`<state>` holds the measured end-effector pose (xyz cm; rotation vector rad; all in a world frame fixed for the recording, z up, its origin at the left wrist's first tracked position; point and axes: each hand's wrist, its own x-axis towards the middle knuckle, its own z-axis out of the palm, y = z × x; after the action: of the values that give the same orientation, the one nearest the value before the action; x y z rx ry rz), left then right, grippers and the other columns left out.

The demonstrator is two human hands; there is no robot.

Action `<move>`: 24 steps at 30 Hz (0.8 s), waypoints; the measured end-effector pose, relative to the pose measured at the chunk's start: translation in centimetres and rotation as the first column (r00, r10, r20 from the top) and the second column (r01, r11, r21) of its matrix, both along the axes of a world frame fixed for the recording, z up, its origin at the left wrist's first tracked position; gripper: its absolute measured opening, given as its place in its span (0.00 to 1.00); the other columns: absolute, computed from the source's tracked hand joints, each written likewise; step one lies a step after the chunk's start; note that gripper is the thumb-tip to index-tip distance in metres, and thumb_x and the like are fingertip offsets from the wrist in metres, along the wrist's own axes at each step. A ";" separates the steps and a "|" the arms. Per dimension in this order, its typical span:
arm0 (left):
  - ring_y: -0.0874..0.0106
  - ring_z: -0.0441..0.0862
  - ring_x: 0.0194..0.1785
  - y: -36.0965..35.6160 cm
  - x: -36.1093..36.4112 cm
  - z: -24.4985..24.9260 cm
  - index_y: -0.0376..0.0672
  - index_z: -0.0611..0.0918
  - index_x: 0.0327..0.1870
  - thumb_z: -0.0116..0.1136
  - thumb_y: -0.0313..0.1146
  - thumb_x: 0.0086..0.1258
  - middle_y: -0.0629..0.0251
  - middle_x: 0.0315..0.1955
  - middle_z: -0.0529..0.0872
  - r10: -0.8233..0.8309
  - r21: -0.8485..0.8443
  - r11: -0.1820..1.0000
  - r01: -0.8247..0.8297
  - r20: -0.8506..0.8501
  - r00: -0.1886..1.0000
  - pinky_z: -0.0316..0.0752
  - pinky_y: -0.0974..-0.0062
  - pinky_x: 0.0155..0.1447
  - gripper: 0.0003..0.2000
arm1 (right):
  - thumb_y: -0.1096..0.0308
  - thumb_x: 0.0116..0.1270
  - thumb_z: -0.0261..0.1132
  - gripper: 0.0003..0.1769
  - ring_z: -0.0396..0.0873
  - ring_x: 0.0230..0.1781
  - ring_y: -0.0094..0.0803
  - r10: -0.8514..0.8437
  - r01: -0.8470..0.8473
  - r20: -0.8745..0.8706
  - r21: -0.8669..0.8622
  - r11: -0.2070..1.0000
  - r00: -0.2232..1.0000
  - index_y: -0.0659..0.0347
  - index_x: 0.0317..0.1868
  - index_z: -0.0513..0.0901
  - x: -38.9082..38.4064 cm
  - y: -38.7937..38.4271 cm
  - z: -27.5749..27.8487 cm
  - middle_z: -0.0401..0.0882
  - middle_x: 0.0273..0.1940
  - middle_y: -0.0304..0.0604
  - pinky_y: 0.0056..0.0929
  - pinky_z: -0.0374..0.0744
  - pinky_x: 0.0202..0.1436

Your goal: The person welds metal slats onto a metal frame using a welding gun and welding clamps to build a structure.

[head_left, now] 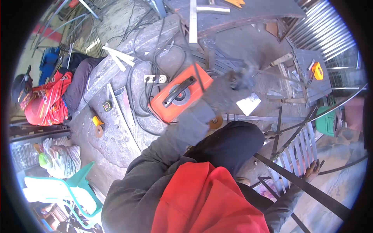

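Observation:
My left hand (241, 79), in a grey glove, reaches forward beyond the orange machine (165, 110) and is smeared by motion. A thin rod-like streak (279, 77) runs to the right from it, but what its fingers hold cannot be made out. Black handle and cutting disc (181, 97) show on top of the orange machine. Down at the right, my right hand (312, 171) is bare, with its fingers closed at the edge of a slatted metal frame (297, 149). Long dark bars (303, 186) pass in front of that forearm.
Another person (46, 97) in red sits at the left. An angle grinder (98, 126), a tape measure (107, 105), a power strip (155, 79) and cables lie on the floor. A yellow tool (317, 71) rests at the right; a turquoise chair (79, 184) stands lower left.

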<state>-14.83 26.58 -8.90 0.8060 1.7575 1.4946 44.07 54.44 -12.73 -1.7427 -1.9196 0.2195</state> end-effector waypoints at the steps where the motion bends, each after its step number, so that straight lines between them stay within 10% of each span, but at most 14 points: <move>1: 0.61 0.83 0.48 0.9 0.7 -0.5 0.38 0.77 0.52 0.69 0.52 0.59 0.53 0.42 0.84 -0.030 0.031 0.999 0.032 -0.053 0.998 0.75 0.66 0.55 0.29 | 0.51 0.75 0.60 0.27 0.77 0.57 0.47 -0.006 0.005 -0.083 -0.012 1.000 0.996 0.62 0.64 0.78 -0.9 -0.3 0.2 0.74 0.60 0.58 0.41 0.77 0.58; 8: 0.56 0.83 0.45 2.9 3.1 5.4 0.40 0.77 0.47 0.69 0.52 0.58 0.52 0.39 0.84 -0.146 0.297 0.950 0.096 0.151 0.978 0.76 0.61 0.53 0.26 | 0.54 0.74 0.62 0.26 0.79 0.56 0.45 0.018 -0.027 -0.218 -0.038 0.999 0.976 0.66 0.63 0.78 -0.5 0.1 -0.3 0.78 0.58 0.58 0.40 0.80 0.56; 10: 0.65 0.84 0.44 2.9 4.3 5.2 0.42 0.79 0.51 0.73 0.49 0.58 0.61 0.37 0.85 -0.093 0.148 0.983 0.107 -0.101 0.991 0.76 0.67 0.51 0.26 | 0.56 0.74 0.63 0.25 0.79 0.56 0.44 0.021 -0.022 -0.086 -0.011 1.000 0.996 0.66 0.63 0.78 -0.4 0.2 0.0 0.79 0.56 0.58 0.38 0.81 0.55; 17: 0.63 0.84 0.44 3.3 5.6 1.7 0.41 0.78 0.50 0.71 0.55 0.59 0.57 0.36 0.84 -0.239 -0.114 0.968 0.225 -0.129 0.962 0.76 0.66 0.52 0.29 | 0.56 0.74 0.62 0.25 0.79 0.52 0.45 0.054 -0.049 -0.050 0.079 0.996 0.997 0.65 0.63 0.78 -1.0 -0.7 0.2 0.77 0.58 0.59 0.41 0.78 0.55; 21: 0.70 0.80 0.41 3.7 3.2 -3.3 0.38 0.81 0.51 0.70 0.44 0.62 0.67 0.35 0.83 -0.239 0.355 0.927 0.125 0.299 0.924 0.75 0.68 0.49 0.22 | 0.58 0.75 0.62 0.24 0.77 0.55 0.47 0.075 -0.073 -0.021 0.070 0.995 0.997 0.65 0.63 0.78 0.4 0.1 -0.5 0.76 0.59 0.60 0.40 0.76 0.58; 22: 0.70 0.79 0.35 2.9 2.7 -5.4 0.38 0.82 0.47 0.69 0.44 0.63 0.67 0.32 0.81 0.001 0.352 0.929 0.110 -0.300 0.954 0.75 0.71 0.41 0.20 | 0.58 0.75 0.62 0.24 0.77 0.56 0.47 0.087 -0.089 0.024 0.080 0.993 0.996 0.66 0.63 0.78 0.9 0.3 -0.6 0.76 0.59 0.60 0.39 0.76 0.58; 24: 0.77 0.75 0.27 1.5 1.8 -0.5 0.42 0.83 0.45 0.69 0.42 0.64 0.72 0.29 0.80 -0.017 0.167 0.985 -0.049 0.375 0.927 0.70 0.78 0.31 0.15 | 0.59 0.75 0.62 0.24 0.77 0.57 0.45 0.134 -0.128 -0.058 0.103 0.986 0.989 0.66 0.63 0.78 1.3 0.2 -1.0 0.76 0.61 0.58 0.38 0.76 0.59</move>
<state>-12.98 28.12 -9.43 0.5425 1.3662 1.7022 45.34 54.65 -13.74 -1.5293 -1.9653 0.2221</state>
